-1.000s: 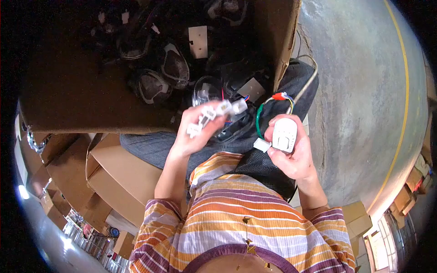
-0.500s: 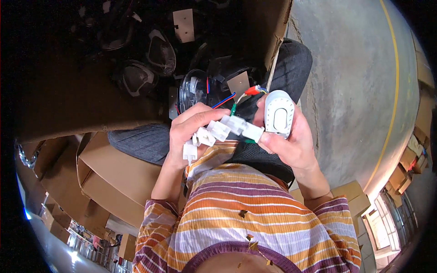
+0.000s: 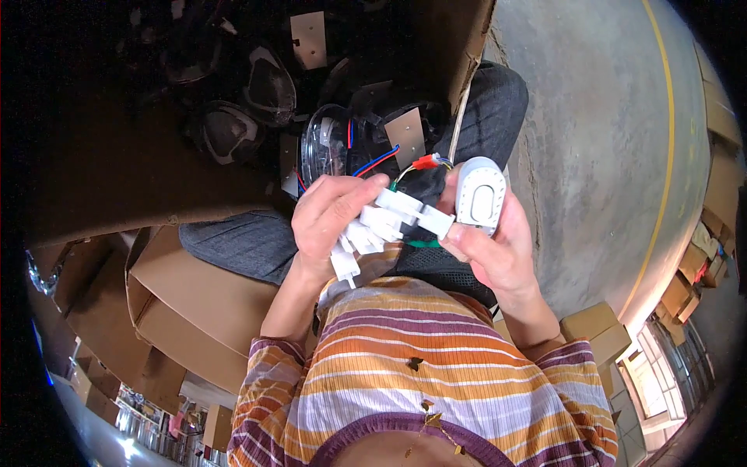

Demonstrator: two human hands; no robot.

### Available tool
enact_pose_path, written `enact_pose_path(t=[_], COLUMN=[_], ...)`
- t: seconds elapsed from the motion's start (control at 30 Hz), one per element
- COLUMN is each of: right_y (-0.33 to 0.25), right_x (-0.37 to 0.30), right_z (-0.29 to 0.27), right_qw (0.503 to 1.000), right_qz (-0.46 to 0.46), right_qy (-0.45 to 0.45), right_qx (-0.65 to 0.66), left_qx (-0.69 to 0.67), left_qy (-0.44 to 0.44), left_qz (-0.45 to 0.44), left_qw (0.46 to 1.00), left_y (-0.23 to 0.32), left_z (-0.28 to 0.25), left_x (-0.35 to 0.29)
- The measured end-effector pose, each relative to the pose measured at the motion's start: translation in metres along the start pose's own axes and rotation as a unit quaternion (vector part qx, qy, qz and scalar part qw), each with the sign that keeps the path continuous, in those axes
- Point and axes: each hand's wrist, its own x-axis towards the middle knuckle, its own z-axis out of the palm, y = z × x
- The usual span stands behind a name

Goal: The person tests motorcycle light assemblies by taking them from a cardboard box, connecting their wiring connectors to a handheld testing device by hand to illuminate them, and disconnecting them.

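My left hand point(image 3: 325, 222) is closed round a bunch of white plastic wire connectors point(image 3: 381, 223), which fan out past its fingertips. My right hand point(image 3: 510, 253) cradles a white oval device point(image 3: 480, 196) with a ring of small marks round its face. Between the right thumb and a finger sits another white connector point(image 3: 436, 221), end to end with one of the left hand's; whether they are mated I cannot tell. Thin coloured wires with a red connector point(image 3: 426, 161) run behind the device. Just beyond my left hand lies a clear round lamp housing point(image 3: 324, 149) with red and blue wires.
A large cardboard box point(image 3: 167, 214) opens in front of me, holding dark lamp parts point(image 3: 270, 87) and flat metal plates point(image 3: 309, 40). My jeans-clad legs are folded beside it. Folded cardboard point(image 3: 198, 303) lies to the left; concrete floor point(image 3: 591, 156) with a yellow line stretches right.
The bunch of connectors in my left hand has turned a little, its lowest one swinging down and to the right. My right hand keeps its hold, almost still.
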Motion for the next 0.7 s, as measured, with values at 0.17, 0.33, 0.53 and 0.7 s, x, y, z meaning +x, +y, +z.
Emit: enact_pose_path(t=[0.17,0.33,0.53,0.7], right_y=[0.003,0.007,0.010,0.011], right_x=[0.002,0.001,-0.003,-0.002], right_z=[0.001,0.000,0.003,0.003], right_qw=[1.000,0.998,1.000,0.998], right_qz=[0.021,0.031,-0.005,0.000], right_qy=[-0.017,0.010,0.008,0.034], right_qx=[-0.009,-0.052,0.019,0.058], left_qx=[-0.004,-0.003,0.002,0.010], left_qy=[0.009,-0.029,-0.039,-0.039], left_qz=[-0.017,-0.015,0.006,0.024], left_qw=[1.000,0.999,0.999,0.999], left_y=[0.002,0.005,0.005,0.005], left_z=[0.000,-0.002,-0.002,0.001], left_x=[-0.004,-0.001,-0.002,-0.005])
